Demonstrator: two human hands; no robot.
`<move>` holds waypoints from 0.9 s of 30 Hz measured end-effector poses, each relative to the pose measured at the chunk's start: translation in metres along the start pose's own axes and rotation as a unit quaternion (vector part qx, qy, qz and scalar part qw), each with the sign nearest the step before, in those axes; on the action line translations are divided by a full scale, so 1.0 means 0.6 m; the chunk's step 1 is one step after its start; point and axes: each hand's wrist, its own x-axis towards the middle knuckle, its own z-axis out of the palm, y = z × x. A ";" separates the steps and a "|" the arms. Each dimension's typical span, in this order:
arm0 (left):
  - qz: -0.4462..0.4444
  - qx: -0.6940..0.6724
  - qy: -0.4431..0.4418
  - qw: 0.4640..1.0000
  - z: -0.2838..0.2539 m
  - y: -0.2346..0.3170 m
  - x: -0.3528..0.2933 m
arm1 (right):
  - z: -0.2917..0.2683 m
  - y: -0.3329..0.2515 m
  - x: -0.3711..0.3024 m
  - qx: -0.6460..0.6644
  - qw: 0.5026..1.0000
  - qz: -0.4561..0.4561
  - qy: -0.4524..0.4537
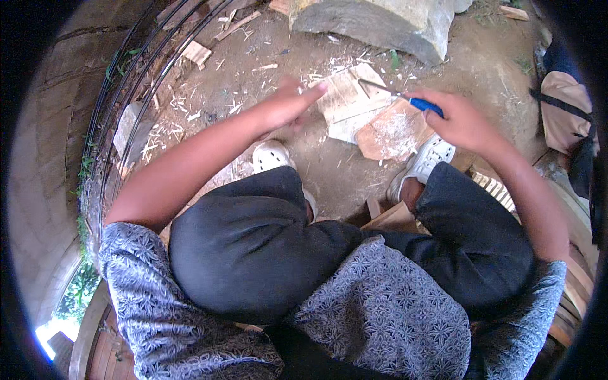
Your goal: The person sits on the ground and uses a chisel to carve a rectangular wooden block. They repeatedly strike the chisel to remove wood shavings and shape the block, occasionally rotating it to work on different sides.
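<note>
In my right hand point(459, 117) is a tool with a blue handle point(423, 105) and a thin metal shaft, bent near its end. The metal tip lies over a pale, rough-cut wooden piece point(342, 101) on the ground; I cannot tell whether it touches. Just left of that piece, my left hand point(288, 109) is blurred, with fingers apart and nothing visible in it. One finger reaches toward the wood's left edge. A reddish-brown angular slab point(373, 136), dusted with white powder, lies against the pale piece, near my right shoe point(434, 154).
A large stone block point(373, 28) sits beyond the wood. Shavings and wood scraps point(196, 54) litter the dirt floor. Dark cables point(101, 126) curve along the left. A tan and black bag point(563, 111) is at the right. More wooden pieces point(392, 218) lie between my legs.
</note>
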 end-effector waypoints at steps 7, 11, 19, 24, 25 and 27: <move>0.007 -0.216 -0.034 0.976 0.087 -0.072 0.092 | -0.034 -0.094 -0.011 -0.059 0.997 0.049 -0.013; 0.073 -0.251 -0.039 0.964 0.101 -0.091 0.129 | -0.024 -0.121 0.011 -0.115 0.993 0.016 0.014; 0.066 -0.258 -0.020 0.964 0.102 -0.075 0.119 | -0.007 -0.126 0.061 -0.185 0.982 0.025 0.001; 0.068 -0.290 0.030 0.954 0.116 -0.088 0.120 | -0.018 -0.152 0.031 -0.173 0.985 0.018 -0.017; 0.067 -0.293 0.029 0.953 0.117 -0.093 0.119 | -0.013 -0.152 0.035 -0.190 0.981 0.021 -0.021; 0.070 -0.287 0.017 0.955 0.119 -0.086 0.128 | -0.012 -0.144 0.045 -0.222 0.974 0.035 -0.023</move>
